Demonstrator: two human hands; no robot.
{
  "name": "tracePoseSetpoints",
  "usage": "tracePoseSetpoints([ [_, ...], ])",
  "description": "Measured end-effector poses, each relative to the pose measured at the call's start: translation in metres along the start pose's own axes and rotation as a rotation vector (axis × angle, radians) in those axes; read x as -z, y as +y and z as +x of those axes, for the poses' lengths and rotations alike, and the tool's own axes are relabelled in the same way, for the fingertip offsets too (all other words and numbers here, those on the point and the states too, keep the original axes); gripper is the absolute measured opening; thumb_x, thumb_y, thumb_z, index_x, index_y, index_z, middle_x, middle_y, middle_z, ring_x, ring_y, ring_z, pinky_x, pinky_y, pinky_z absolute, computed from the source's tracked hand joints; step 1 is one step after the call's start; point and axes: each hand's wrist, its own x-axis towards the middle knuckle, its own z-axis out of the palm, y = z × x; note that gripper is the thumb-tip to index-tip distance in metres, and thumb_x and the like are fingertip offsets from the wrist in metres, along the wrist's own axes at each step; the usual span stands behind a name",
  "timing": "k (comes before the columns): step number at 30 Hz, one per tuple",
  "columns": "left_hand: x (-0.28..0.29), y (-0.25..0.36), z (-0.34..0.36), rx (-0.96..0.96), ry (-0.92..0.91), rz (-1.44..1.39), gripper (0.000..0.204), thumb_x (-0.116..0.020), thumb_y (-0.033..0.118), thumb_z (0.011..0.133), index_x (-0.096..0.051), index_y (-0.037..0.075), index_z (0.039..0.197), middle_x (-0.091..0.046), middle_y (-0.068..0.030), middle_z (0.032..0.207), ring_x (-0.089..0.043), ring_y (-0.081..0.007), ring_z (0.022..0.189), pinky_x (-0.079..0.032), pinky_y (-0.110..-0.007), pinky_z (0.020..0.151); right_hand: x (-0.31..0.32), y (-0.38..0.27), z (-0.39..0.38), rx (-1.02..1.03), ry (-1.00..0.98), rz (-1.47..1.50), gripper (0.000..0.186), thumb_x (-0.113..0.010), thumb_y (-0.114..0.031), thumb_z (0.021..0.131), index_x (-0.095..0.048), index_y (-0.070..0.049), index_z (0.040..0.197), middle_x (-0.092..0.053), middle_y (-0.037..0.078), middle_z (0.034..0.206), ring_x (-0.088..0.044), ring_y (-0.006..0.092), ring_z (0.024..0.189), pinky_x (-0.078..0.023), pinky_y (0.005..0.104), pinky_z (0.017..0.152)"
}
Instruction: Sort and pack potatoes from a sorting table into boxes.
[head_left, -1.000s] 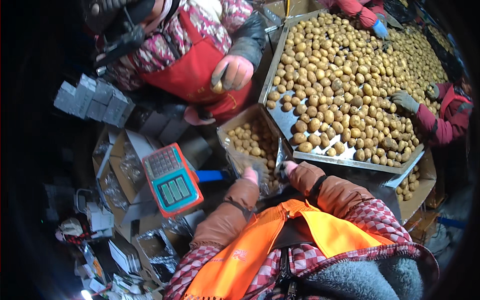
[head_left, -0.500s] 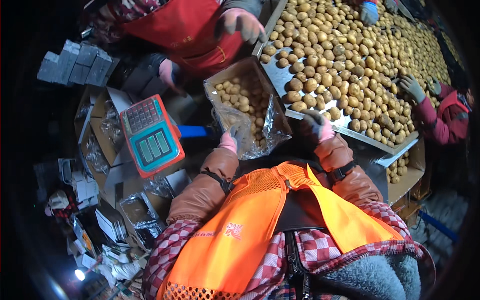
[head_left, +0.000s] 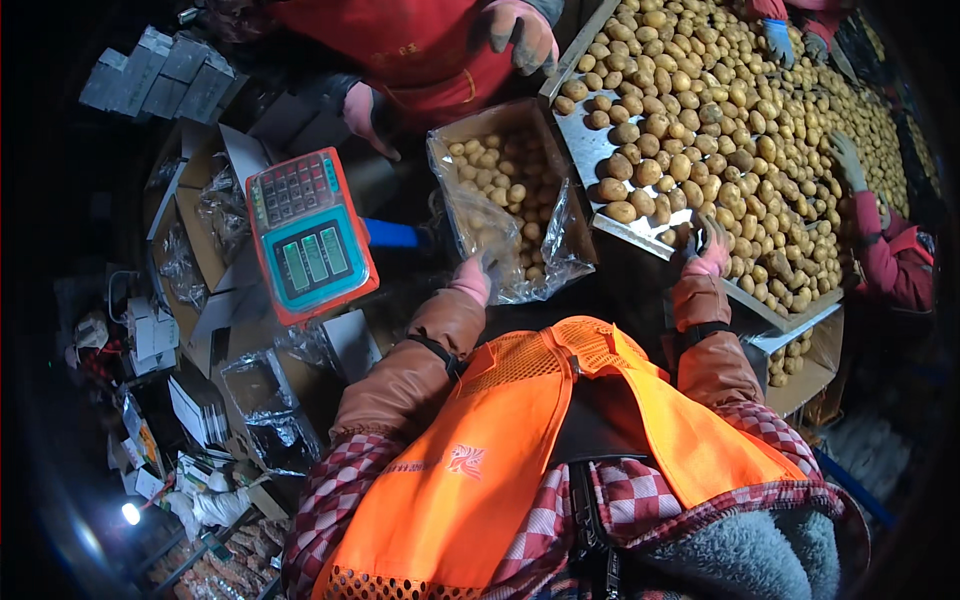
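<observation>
Potatoes [head_left: 680, 166] on tray [head_left: 582, 140] | right hand [head_left: 711, 250] has left box [head_left: 485, 127] for them, grip unclear to me | left hand [head_left: 474, 278] alone at liner [head_left: 488, 228], fingers hidden

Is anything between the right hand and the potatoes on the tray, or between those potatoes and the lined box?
Nothing visible separates the right hand from the nearest potatoes: it is right by them. Toward the box, the tray's metal rim lies between, and clear plastic liner bunches along the box's side facing the tray.
</observation>
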Motion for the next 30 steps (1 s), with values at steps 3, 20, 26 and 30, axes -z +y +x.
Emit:
tracePoseSetpoints([
  [3,-0.018,0.016,-0.022,-0.167,0.040,1.146,0.046,-0.055,0.015,0.091,-0.053,0.007,0.136,-0.062,-0.0116,0.124,-0.057,-0.0260,0.117,-0.044,-0.038,0.102,-0.001,-0.010,-0.002,-0.056,-0.012,-0.202,0.048,-0.070,-0.027,0.079,-0.063,-0.018,0.126,-0.058,0.011,0.133,-0.045,0.0356,0.130,-0.032,0.0478,0.112],
  [20,-0.080,-0.014,0.033,-0.154,-0.237,2.132,0.038,-0.059,0.029,0.088,-0.067,0.022,0.124,-0.058,-0.0079,0.136,-0.049,-0.0293,0.130,-0.036,-0.048,0.108,0.011,-0.038,0.003,-0.096,-0.003,-0.238,0.038,-0.063,-0.027,0.089,-0.062,-0.015,0.125,-0.058,0.016,0.132,-0.051,0.0378,0.124,-0.038,0.0482,0.107],
  [26,0.008,0.003,0.073,-0.145,0.532,1.189,0.027,-0.067,0.011,0.077,-0.072,0.009,0.104,-0.067,-0.0159,0.114,-0.064,-0.0341,0.107,-0.051,-0.039,0.092,0.009,-0.039,0.001,-0.106,-0.013,-0.239,0.036,-0.061,-0.027,0.090,-0.062,-0.015,0.124,-0.058,0.017,0.132,-0.051,0.0380,0.124,-0.038,0.0478,0.107],
  [30,0.013,0.015,0.093,-0.576,0.998,1.030,0.026,-0.068,0.014,0.082,-0.071,0.012,0.109,-0.067,-0.0098,0.116,-0.062,-0.0274,0.112,-0.048,-0.039,0.097,0.010,-0.040,0.001,-0.131,-0.036,-0.223,0.036,-0.060,-0.028,0.090,-0.062,-0.016,0.124,-0.057,0.017,0.133,-0.050,0.0377,0.125,-0.038,0.0479,0.107],
])
